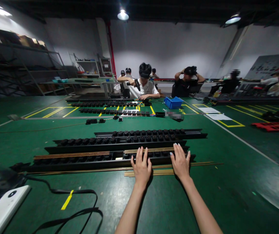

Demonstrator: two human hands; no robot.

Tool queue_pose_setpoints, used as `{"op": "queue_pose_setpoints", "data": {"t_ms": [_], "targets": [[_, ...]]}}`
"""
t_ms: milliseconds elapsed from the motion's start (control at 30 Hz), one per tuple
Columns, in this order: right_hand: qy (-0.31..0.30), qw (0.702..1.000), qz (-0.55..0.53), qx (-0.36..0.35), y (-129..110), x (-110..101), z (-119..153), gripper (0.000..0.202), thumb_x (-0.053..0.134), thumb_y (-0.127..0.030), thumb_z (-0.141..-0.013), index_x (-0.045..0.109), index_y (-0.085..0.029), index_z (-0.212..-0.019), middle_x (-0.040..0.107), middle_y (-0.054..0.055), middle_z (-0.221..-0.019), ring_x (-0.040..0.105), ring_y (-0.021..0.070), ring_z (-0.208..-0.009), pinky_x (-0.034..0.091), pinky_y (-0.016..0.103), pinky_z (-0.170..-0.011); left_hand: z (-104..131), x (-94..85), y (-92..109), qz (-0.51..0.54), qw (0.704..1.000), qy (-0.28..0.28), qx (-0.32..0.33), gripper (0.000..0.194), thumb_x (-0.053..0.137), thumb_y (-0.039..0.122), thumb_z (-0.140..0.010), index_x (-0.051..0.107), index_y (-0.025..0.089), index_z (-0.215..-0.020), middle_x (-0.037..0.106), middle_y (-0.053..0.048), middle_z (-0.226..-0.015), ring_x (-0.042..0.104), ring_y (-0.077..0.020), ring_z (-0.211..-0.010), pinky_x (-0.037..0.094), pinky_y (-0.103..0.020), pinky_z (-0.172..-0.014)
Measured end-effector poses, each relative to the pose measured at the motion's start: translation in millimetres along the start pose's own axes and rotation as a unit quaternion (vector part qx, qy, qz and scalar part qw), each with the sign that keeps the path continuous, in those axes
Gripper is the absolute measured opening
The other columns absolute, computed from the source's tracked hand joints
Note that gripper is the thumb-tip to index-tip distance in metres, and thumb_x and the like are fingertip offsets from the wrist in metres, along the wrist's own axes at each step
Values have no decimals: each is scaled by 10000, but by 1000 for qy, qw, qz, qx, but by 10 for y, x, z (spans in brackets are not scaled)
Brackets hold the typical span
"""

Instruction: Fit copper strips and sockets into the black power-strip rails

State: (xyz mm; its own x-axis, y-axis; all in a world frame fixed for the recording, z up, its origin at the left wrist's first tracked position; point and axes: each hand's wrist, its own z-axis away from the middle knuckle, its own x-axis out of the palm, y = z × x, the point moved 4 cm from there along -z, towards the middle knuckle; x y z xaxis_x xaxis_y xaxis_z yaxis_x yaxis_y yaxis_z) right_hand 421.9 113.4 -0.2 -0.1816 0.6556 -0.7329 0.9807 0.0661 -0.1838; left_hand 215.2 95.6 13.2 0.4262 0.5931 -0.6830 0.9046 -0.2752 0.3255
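My left hand lies with fingers spread over the nearest black rail, its fingertips at thin brass rods laid along the rail's top. To the right, my right hand rests flat on the same rail, fingers apart. More brass rods lie along the rail's left half, with a gap between the two bundles. Near my wrists, a short bundle of rods sits on the green table, partly behind my left hand. Beyond are further black rails fitted with rows of black blocks.
A white phone, a black strap and a yellow strip lie at the near left. Across the green table, a person holds a power drill. A blue bin stands there, with papers to its right.
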Motion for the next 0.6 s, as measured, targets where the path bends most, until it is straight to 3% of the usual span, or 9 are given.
{"op": "queue_pose_setpoints", "data": {"t_ms": [100,600], "targets": [[7,1000,6,21,47,6,1,558,204,-400,-963,149,-191,-1477,378,116,-1453,323,225,-1343,65,561,-1107,1,4,-2,1,1000,-1,-2,503,409,218,-916,337,280,-1410,418,-79,-1442,365,-210,-1330,164,-481,-1100],[0,1000,-9,23,104,46,15,544,203,-421,-964,204,-204,-1463,414,102,-1431,327,201,-1339,91,540,-1112,5,9,2,-1,1000,-4,-2,509,413,215,-916,329,283,-1414,417,-84,-1442,361,-213,-1332,164,-487,-1100]]}}
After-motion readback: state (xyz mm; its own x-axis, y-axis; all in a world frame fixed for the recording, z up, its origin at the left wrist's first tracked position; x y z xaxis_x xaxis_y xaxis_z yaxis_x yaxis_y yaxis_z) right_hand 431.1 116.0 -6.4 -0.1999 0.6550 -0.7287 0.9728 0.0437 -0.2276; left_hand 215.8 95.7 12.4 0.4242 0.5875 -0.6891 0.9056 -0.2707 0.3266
